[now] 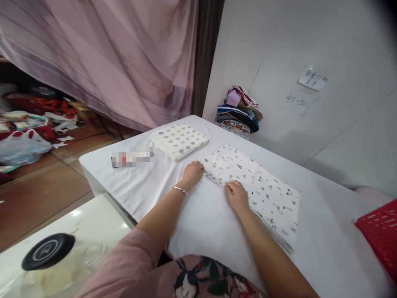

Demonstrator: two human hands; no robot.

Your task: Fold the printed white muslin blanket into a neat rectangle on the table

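Note:
A white cloth with small grey and green prints (266, 188) lies folded in layers on the table covered in white (186, 219). My left hand (192, 173) pinches the cloth's near left corner, its fingers closed on the layered edge. Farther right along that same edge, my right hand (237, 195) is also closed on the layers, with thumb and fingers together. Just beyond my left hand rests a second folded cloth (181, 141), white with grey shapes. Both fingertips' undersides are hidden by the hands.
A blurred-out flat object (132, 157) lies at the table's left. Stacked folded clothes (238, 111) stand by the wall. A red basket (380, 236) is at right. A jar with a black lid (48, 251) stands on a white surface at lower left. A pink curtain (133, 58) hangs behind.

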